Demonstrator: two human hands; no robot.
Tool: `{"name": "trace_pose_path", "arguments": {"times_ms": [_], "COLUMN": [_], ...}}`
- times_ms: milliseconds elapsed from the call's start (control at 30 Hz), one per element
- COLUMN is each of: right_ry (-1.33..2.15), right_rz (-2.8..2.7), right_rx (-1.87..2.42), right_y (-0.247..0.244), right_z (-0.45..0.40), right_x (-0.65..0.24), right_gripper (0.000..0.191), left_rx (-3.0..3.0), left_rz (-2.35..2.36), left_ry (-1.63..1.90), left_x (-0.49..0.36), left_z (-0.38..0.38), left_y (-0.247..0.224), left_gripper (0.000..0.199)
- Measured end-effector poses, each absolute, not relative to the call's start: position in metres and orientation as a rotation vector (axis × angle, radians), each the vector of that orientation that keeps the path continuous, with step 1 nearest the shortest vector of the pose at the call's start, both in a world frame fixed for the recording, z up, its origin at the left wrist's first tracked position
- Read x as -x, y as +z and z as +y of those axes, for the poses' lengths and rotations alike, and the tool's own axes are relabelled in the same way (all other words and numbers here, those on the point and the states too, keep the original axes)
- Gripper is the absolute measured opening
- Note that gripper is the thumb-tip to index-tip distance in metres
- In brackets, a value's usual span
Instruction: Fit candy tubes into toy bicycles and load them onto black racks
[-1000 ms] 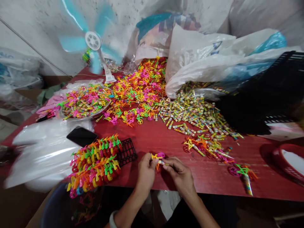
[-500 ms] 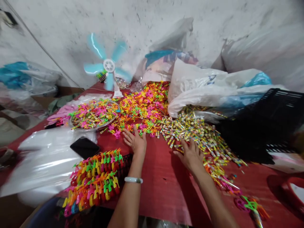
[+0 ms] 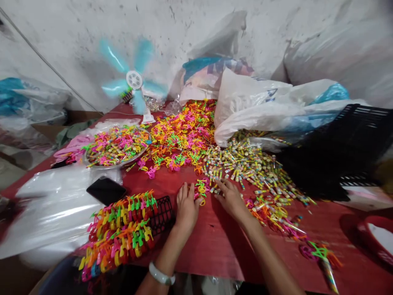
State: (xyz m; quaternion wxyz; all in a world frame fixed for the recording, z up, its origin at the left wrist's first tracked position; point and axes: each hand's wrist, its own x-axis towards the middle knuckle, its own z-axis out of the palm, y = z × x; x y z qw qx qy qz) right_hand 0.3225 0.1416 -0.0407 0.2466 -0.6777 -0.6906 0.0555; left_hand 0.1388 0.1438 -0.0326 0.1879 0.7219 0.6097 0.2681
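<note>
My left hand (image 3: 187, 207) rests palm down on the red tabletop, fingers stretched forward, beside a small cluster of colourful plastic pieces (image 3: 202, 187). On the other side of that cluster, my right hand (image 3: 231, 200) is open with fingers spread, its fingertips by a few small patterned tubes. Neither hand grips anything that I can see; the fingertips are partly hidden. Behind the hands lie a large heap of looped plastic pieces (image 3: 181, 139) and a heap of small patterned tubes (image 3: 245, 159). Left of my left hand, a black rack (image 3: 164, 215) carries rows of bright plastic toys (image 3: 123, 229).
A round tray (image 3: 115, 166) of mixed pieces stands at left, with a spinning fan (image 3: 134, 80) behind. A dark phone (image 3: 106, 190) lies on clear plastic sheets (image 3: 61, 205). White bags (image 3: 254, 98), a black crate (image 3: 362, 143) and a red bowl (image 3: 377, 233) are at right.
Both hands have drawn back from the heaps toward me and closer together. A small cluster of plastic pieces and a few tubes now lies between them, apart from the heaps.
</note>
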Motion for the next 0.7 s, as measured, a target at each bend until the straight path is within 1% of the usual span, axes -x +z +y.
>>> {"name": "trace_pose_path", "arguments": {"times_ms": [67, 233, 333, 433, 567, 700], "right_ry": [0.231, 0.187, 0.237, 0.256, 0.324, 0.223], "right_rz": [-1.885, -1.892, -1.949, -1.908, -1.826, -1.863], "right_rx": [1.737, 1.625, 1.553, 1.636, 1.731, 2.027], "right_y": [-0.039, -0.019, -0.012, -0.016, -0.020, -0.008], "right_z": [0.136, 0.119, 0.108, 0.101, 0.102, 0.110], "right_x": [-0.327, -0.319, -0.301, -0.293, -0.306, -0.318], "right_gripper": [0.048, 0.024, 0.022, 0.024, 0.024, 0.019], "left_rx": [-2.016, -1.910, -1.917, -2.052, -2.265, -2.351], "left_rz": [1.584, 1.478, 1.526, 1.584, 1.595, 1.622], "left_ry": [0.797, 0.878, 0.907, 0.850, 0.722, 0.740], "left_x": [-0.130, -0.111, -0.106, -0.101, -0.096, -0.096], "left_z": [0.131, 0.120, 0.118, 0.115, 0.111, 0.110], "left_y": [-0.037, -0.028, -0.023, -0.024, -0.029, -0.032], "left_gripper": [0.048, 0.043, 0.042, 0.040, 0.033, 0.035]}}
